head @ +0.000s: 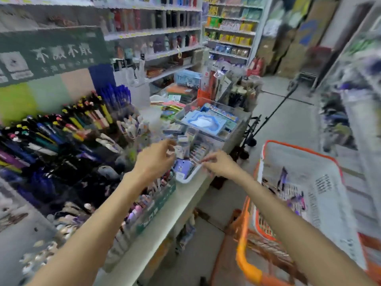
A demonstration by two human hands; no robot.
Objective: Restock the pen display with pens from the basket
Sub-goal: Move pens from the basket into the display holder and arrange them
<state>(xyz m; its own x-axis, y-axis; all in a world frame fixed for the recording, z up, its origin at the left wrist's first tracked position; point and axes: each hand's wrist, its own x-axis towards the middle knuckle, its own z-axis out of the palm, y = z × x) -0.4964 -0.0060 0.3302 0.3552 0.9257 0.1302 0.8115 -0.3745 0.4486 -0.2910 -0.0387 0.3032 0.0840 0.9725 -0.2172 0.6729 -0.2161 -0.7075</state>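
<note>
Left hand (pixel 156 159) loosely curled, empty; right hand (pixel 218 164) pinching something unclear at tray (pixel 186 179). Best seated gently, upright.

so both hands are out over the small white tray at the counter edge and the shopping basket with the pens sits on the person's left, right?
Not quite: the head view shows the basket on the person's right. Both hands, left hand and right hand, are indeed at the small white tray.

You've got a white mesh plastic basket (pixel 329 182) w/ orange rim; blue-capped pens (pixel 116 96) up top; small tray (pixel 190 178) looks white, blurry tho.
</note>
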